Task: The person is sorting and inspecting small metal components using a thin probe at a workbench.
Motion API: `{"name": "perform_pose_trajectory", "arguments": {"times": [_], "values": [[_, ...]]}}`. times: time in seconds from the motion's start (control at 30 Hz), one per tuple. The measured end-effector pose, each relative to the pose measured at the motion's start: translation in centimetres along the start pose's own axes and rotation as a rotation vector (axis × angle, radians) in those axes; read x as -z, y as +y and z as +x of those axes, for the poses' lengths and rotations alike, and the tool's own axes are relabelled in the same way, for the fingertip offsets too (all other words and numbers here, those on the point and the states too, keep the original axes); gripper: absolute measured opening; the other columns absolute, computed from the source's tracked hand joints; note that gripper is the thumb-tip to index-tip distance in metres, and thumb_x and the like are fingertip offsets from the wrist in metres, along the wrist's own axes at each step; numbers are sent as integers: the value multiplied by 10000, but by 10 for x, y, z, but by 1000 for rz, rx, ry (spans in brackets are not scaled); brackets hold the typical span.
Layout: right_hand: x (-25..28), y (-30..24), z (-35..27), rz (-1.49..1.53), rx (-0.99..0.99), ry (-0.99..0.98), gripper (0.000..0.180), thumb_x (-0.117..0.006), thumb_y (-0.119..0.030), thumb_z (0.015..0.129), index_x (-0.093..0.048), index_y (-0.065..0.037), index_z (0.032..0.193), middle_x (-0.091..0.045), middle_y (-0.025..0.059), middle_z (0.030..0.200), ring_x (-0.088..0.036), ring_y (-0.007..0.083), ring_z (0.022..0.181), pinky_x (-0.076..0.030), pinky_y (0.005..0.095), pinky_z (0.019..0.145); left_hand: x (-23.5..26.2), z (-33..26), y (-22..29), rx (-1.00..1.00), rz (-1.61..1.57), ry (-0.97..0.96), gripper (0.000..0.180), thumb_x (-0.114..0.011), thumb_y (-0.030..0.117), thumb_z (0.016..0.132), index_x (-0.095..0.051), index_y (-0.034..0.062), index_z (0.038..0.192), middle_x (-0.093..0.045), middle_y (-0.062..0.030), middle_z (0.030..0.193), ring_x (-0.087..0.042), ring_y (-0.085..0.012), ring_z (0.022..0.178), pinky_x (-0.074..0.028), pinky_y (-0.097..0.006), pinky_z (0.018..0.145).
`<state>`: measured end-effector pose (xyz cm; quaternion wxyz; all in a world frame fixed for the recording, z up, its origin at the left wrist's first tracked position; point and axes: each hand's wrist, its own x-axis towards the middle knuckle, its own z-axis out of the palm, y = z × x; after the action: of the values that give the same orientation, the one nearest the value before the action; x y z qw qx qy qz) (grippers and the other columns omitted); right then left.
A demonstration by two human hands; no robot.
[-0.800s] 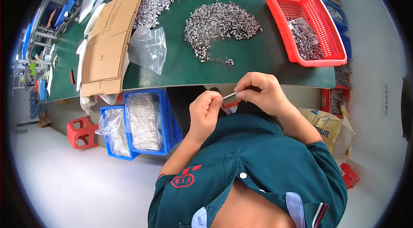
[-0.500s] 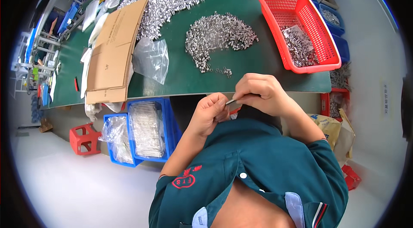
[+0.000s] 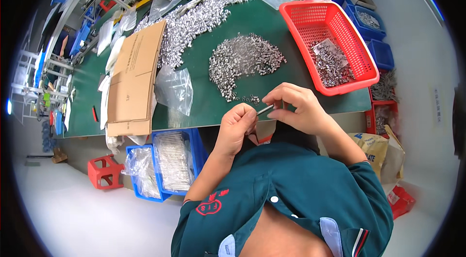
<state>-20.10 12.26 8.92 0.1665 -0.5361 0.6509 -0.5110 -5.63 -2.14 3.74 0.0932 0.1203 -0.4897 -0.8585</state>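
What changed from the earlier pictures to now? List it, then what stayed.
The view tilted, so the green table and red basket sit lower in the picture. Both hands stay together at the table edge: left hand and right hand still pinch the thin metal pin. Piles unmoved.

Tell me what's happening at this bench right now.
A person in a teal shirt holds a thin metal rod between both hands at the near edge of a green table. The left hand grips one end, and the right hand pinches the other. Piles of small metal parts lie just beyond, and a red basket to the right holds more.
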Motion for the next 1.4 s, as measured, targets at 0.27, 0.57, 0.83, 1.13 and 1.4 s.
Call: {"name": "perform_pose_trajectory", "arguments": {"times": [0.27, 0.57, 0.83, 1.13, 1.4], "values": [[53, 1, 11, -342, 152, 72, 206, -694, -24, 670, -649, -30, 871, -626, 96, 839, -618, 279, 796, -503, 355, 689, -48, 66, 19, -88, 282, -83, 216, -586, 233, 921, -541, 53, 810, -470, 48, 633, -393, -22, 553, -293, -183, 484], [133, 39, -1, -350, 24, 240, 131, -650, -9, 746, -641, -5, 878, -637, 115, 845, -630, 245, 799, -500, 316, 720, -82, 116, 31, -24, 291, -122, 238, -602, 229, 907, -548, 37, 777, -446, 28, 564, -379, -51, 486, -321, -211, 466], [121, 28, -13, -592, 72, 503, 156, -653, 12, 760, -631, 2, 914, -633, 102, 866, -624, 227, 790, -496, 282, 697, -28, 74, 27, 110, -62, -47, 183, -582, 177, 913, -550, 8, 853, -528, -30, 622, -464, -101, 521, -400, -257, 505], [-21, 52, -8, -220, 12, 136, 143, -672, -18, 713, -638, -42, 850, -612, 104, 820, -617, 291, 733, -512, 358, 638, 39, 3, 3, 29, -221, 201, 136, -555, 142, 920, -581, 9, 916, -579, -53, 694, -518, -131, 572, -445, -275, 571], [-52, 76, 5, -358, 22, 128, 200, -643, 29, 711, -638, -46, 896, -592, 92, 840, -602, 268, 776, -500, 354, 650, 56, -30, -14, 60, -207, 299, 131, -559, 152, 918, -577, 23, 910, -566, -47, 679, -506, -125, 570, -421, -270, 558]]}}
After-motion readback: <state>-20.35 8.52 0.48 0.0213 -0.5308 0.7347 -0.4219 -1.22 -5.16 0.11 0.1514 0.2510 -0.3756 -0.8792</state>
